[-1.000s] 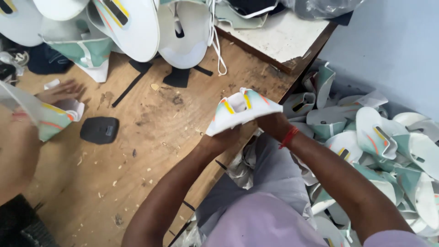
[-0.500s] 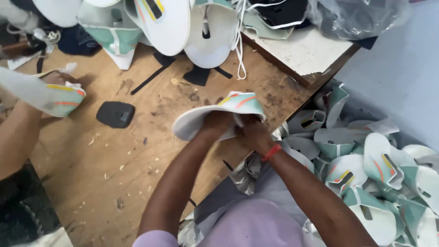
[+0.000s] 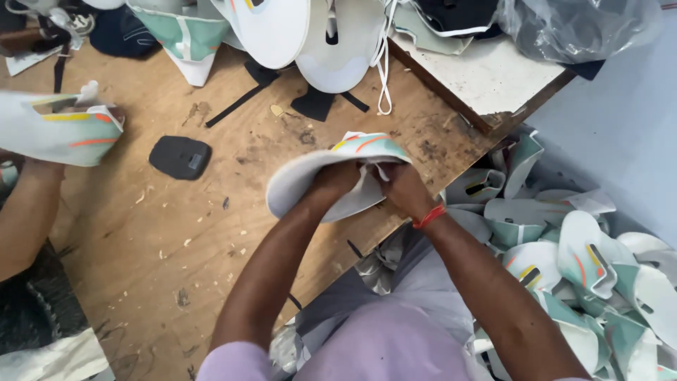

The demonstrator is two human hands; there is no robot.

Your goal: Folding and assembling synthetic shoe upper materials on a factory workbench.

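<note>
The shoe upper (image 3: 331, 176) is held over the wooden table's (image 3: 211, 233) near edge, its long axis running left-down to right-up, the white rounded end pointing left, the mint striped end right. Half a second ago it lay flatter and the hands sat closer together. The left hand (image 3: 337, 178) curls over its middle; the right hand (image 3: 400, 185) pinches its right end, fingers pressed together. Another person's arm (image 3: 28, 204) holds a second upper (image 3: 60, 127) at far left
</note>
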